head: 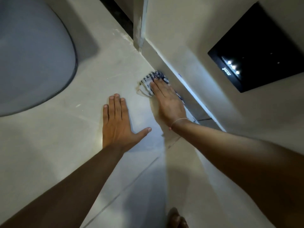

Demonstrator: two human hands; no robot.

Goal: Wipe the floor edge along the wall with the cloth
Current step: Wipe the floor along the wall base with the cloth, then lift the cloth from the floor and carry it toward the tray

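Cloth (152,79), striped, pressed under flat right hand (167,102) against wall (189,40) base at floor (65,145) edge; left hand (117,124) spread, bracing on tile; wiping judged midway, stretch toward the far corner apparently left.

a bathroom: toilet (32,55), tiled floor (49,145), black flush plate (259,50) on wall.

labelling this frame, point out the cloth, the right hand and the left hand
cloth (148,79): head view, on the striped part ahead of the fingertips.
right hand (167,102): head view, back of the hand.
left hand (117,124): head view, back of the hand.
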